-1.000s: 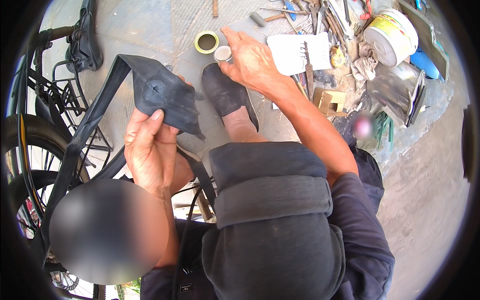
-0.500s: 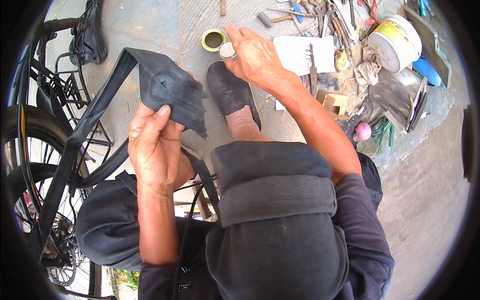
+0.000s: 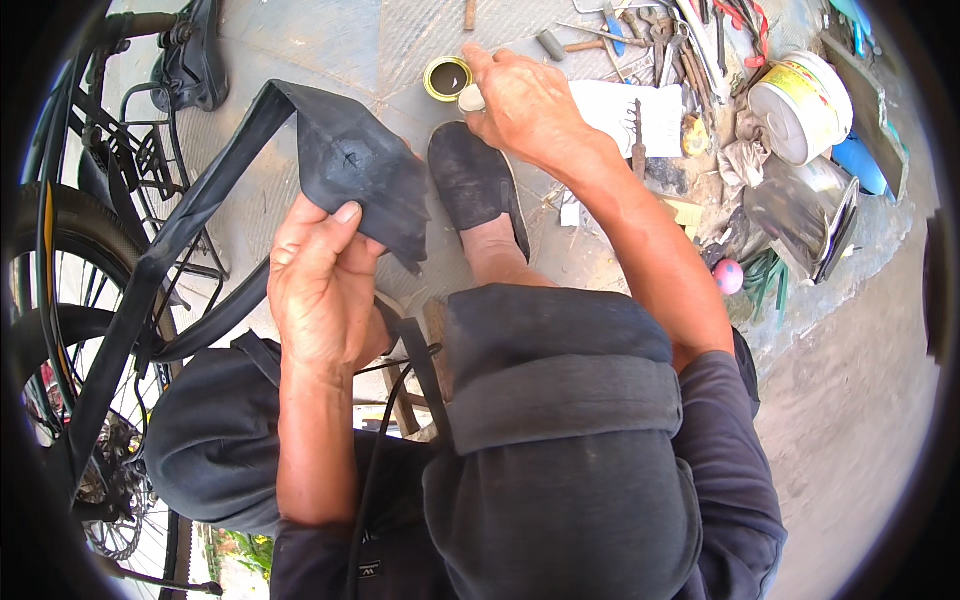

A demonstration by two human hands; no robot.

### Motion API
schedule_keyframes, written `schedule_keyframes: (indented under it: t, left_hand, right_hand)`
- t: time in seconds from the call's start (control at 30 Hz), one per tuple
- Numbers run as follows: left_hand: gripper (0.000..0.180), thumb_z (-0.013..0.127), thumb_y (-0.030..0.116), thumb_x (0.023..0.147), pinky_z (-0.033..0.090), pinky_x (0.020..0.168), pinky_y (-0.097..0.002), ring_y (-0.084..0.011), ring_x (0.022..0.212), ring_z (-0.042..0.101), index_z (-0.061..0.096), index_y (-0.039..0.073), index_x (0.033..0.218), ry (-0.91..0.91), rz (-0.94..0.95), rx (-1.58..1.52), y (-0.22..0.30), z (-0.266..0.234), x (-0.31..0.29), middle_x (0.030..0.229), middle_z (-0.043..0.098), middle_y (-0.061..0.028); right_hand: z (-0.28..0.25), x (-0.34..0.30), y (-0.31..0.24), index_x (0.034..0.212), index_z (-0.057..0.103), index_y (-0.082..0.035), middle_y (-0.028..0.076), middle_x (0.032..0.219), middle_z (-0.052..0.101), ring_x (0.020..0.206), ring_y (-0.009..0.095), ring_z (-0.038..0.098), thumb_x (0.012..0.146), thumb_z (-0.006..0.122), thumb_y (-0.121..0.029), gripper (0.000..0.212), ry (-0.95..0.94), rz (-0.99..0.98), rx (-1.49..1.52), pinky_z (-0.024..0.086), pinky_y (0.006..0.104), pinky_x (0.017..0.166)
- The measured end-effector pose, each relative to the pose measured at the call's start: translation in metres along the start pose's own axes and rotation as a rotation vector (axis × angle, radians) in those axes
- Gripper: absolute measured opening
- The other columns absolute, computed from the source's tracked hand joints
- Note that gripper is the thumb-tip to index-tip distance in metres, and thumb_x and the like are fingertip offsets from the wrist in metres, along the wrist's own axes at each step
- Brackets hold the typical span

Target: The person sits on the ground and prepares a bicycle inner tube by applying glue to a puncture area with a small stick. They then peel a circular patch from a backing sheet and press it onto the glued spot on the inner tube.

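My left hand [image 3: 325,285] pinches a black rubber inner tube [image 3: 325,120], thumb on top and fingers beneath. On the flattened part I hold up, a greyish scuffed spot [image 3: 352,160] has a small dark star-shaped mark at its middle. The tube's near right edge looks ragged. Above my shoe, my right hand [image 3: 530,110] grips a small pale round piece that looks like a lid [image 3: 472,98] between thumb and fingers. Right beside it stands an open yellow-rimmed tin [image 3: 447,78] with a dark inside; its contents are hard to make out.
At my left stands a bicycle [image 3: 75,240], the tube running down alongside it. A hammer [image 3: 553,45], spanners and other tools lie at the far right, near a white sheet [image 3: 655,118], a white bucket [image 3: 800,105] and a pink ball [image 3: 728,277]. My shoe [image 3: 465,175] is between my hands.
The whole view has shifted slightly. The pale round piece in my right hand is turned a little and stays beside the tin. My left hand keeps its hold on the inner tube.
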State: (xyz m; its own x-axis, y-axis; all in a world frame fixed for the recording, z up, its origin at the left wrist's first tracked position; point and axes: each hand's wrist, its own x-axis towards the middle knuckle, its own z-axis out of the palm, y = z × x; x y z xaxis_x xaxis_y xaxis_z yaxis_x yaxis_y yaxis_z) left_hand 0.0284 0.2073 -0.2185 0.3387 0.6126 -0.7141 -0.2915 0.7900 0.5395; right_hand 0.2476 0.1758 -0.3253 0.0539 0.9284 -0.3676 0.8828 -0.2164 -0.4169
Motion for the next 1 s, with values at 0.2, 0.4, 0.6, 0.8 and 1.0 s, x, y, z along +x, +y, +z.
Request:
schedule_keyframes:
  t: [0.2, 0.4, 0.6, 0.8, 1.0]
  left_hand:
    - [0.035, 0.054, 0.002, 0.093, 0.052, 0.098, -0.0376, -0.0262, 0.111, 0.065, 0.056, -0.007, 0.127, -0.004, 0.004, -0.008, 0.000, -0.001, 0.000, 0.121, 0.066, -0.0193]
    - [0.034, 0.053, 0.001, 0.094, 0.052, 0.098, -0.0390, -0.0259, 0.111, 0.065, 0.057, -0.008, 0.126, 0.004, 0.007, -0.019, -0.001, -0.002, 0.001, 0.121, 0.066, -0.0191]
    - [0.033, 0.052, 0.000, 0.094, 0.052, 0.099, -0.0405, -0.0276, 0.112, 0.065, 0.057, -0.007, 0.126, -0.011, 0.003, -0.034, 0.002, -0.001, -0.001, 0.122, 0.065, -0.0202]
    - [0.051, 0.052, 0.007, 0.093, 0.039, 0.113, -0.0453, -0.0403, 0.132, 0.050, 0.042, -0.013, 0.139, -0.048, 0.006, 0.043, 0.003, -0.001, -0.001, 0.138, 0.051, -0.0300]
    - [0.048, 0.051, 0.005, 0.093, 0.040, 0.112, -0.0449, -0.0380, 0.129, 0.053, 0.045, -0.012, 0.137, -0.065, 0.021, 0.003, 0.005, 0.002, -0.002, 0.136, 0.054, -0.0288]
  right_hand:
    - [-0.002, 0.016, 0.005, 0.138, 0.047, 0.006, 0.025, 0.094, 0.069, 0.093, 0.038, 0.068, 0.074, 0.077, -0.026, 0.077, -0.150, 0.114, 0.211, 0.054, 0.0433, 0.086]
    - [0.005, 0.030, 0.021, 0.140, 0.043, 0.013, 0.019, 0.089, 0.070, 0.080, 0.023, 0.070, 0.077, 0.080, -0.035, 0.087, -0.261, 0.310, 0.566, 0.059, 0.0330, 0.071]
    - [-0.003, 0.032, 0.026, 0.138, 0.047, 0.011, 0.017, 0.097, 0.069, 0.074, 0.016, 0.067, 0.079, 0.081, -0.040, 0.085, -0.357, 0.414, 0.907, 0.060, 0.0296, 0.067]
    - [0.004, 0.037, 0.039, 0.127, 0.057, 0.008, 0.015, 0.097, 0.068, 0.072, 0.015, 0.066, 0.082, 0.078, -0.043, 0.071, -0.426, 0.432, 1.028, 0.062, 0.0292, 0.065]
    - [0.004, 0.043, 0.043, 0.125, 0.059, 0.007, 0.017, 0.096, 0.068, 0.070, 0.017, 0.068, 0.088, 0.072, -0.042, 0.062, -0.459, 0.470, 1.039, 0.062, 0.0289, 0.061]
